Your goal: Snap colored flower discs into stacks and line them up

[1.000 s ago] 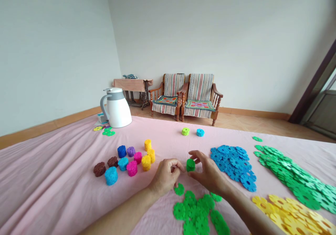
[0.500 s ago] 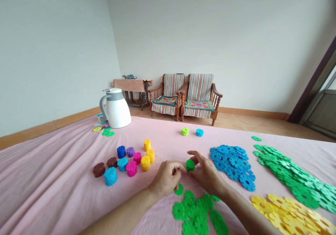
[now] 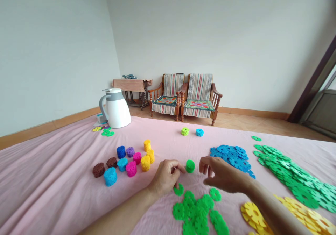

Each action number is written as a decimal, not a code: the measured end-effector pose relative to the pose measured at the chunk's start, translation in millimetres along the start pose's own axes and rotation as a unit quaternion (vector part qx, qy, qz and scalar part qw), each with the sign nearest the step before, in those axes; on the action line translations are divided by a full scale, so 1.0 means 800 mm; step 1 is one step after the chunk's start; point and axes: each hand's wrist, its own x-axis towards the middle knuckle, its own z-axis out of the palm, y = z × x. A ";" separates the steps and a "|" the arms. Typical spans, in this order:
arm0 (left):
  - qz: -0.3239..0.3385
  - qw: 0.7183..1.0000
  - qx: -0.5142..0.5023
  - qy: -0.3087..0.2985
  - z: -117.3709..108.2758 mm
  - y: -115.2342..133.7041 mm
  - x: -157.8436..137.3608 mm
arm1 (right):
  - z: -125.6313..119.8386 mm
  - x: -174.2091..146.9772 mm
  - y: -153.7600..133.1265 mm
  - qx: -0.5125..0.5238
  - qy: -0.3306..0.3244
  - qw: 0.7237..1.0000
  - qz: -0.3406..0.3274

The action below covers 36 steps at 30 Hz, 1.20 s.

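Note:
A small green stack of snowflake discs (image 3: 190, 166) stands upright on the pink cloth between my hands. My left hand (image 3: 168, 175) rests just left of it, fingers curled and closed, one fingertip close to the stack; whether they touch I cannot tell. What lies inside those fingers, if anything, is hidden. Beneath them is a single green disc (image 3: 179, 190), partly covered. To the right of the stack, my right hand (image 3: 223, 173) hovers with bent fingers and the thumb apart, holding nothing. Loose green discs (image 3: 195, 210) lie in a pile nearer to me.
Several coloured disc stacks (image 3: 131, 168) stand at left. Loose blue discs (image 3: 228, 154), green discs (image 3: 294, 175) and yellow discs (image 3: 301, 210) spread at right. Two short stacks, lime (image 3: 185, 131) and blue (image 3: 200, 132), stand farther back. A white jug (image 3: 118, 111) is at the back left.
My right hand has let go of the green stack and moved right, over the edge of the blue discs. The stack stays standing; my left hand has hardly moved.

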 end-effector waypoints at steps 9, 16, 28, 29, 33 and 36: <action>-0.014 1.000 0.002 0.000 -0.002 0.002 0.000 | -0.016 -0.014 0.003 -0.101 -0.160 0.982 0.024; 0.006 0.998 -0.057 0.009 -0.002 0.005 0.001 | -0.008 0.008 0.001 0.119 0.010 0.993 0.022; 0.000 0.980 -0.192 -0.042 -0.007 0.015 0.000 | 0.025 0.017 -0.054 0.189 0.114 0.973 -0.065; -0.007 0.978 -0.203 -0.042 -0.007 0.015 0.000 | 0.025 0.015 -0.055 0.178 0.116 0.974 -0.074; -0.019 0.971 -0.233 -0.055 -0.009 0.014 0.001 | 0.028 0.015 -0.056 0.136 0.140 0.975 -0.103; -0.019 0.974 -0.224 -0.041 -0.008 0.013 0.001 | 0.030 0.022 -0.049 0.125 0.178 0.972 -0.084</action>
